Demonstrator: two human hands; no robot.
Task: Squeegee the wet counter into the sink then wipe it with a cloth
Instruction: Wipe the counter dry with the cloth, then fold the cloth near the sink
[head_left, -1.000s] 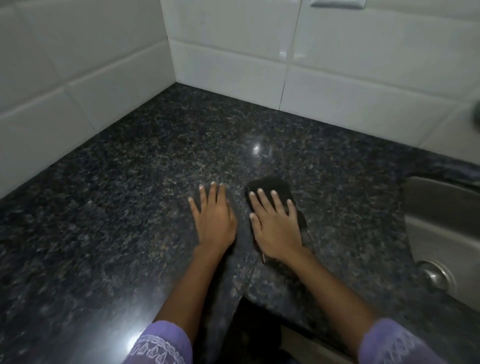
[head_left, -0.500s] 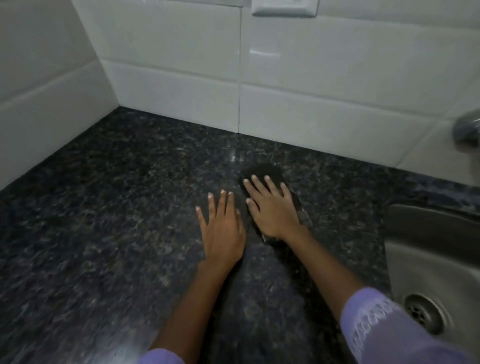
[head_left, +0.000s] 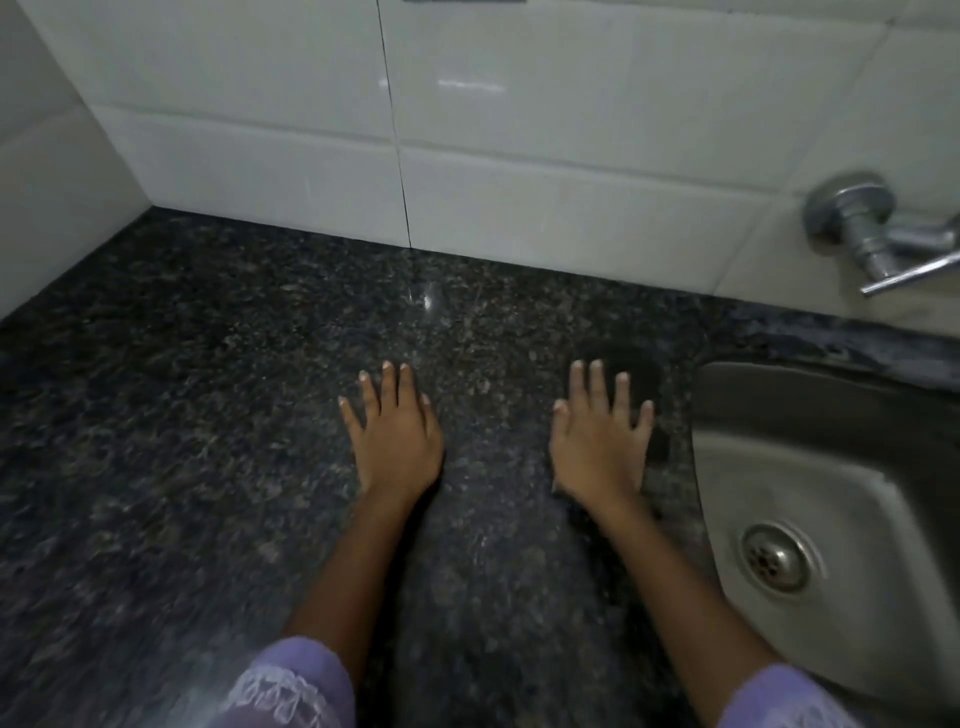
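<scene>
My right hand (head_left: 600, 444) lies flat with straight fingers on a dark cloth (head_left: 641, 371), pressing it to the dark speckled granite counter (head_left: 208, 389) close to the left rim of the steel sink (head_left: 810, 467). Most of the cloth is hidden under the hand; its dark edge shows beyond the fingertips and at the right side. My left hand (head_left: 395, 441) rests flat on the bare counter a hand's width to the left, fingers spread and straight. No squeegee is in view.
White wall tiles (head_left: 519, 156) close the counter at the back and on the left. A chrome tap (head_left: 872, 234) juts from the wall above the sink. The sink drain (head_left: 774, 556) is at lower right.
My right hand has slid the cloth to the right, from beside my left hand to near the sink rim. The view has shifted right, showing more sink and the tap.
</scene>
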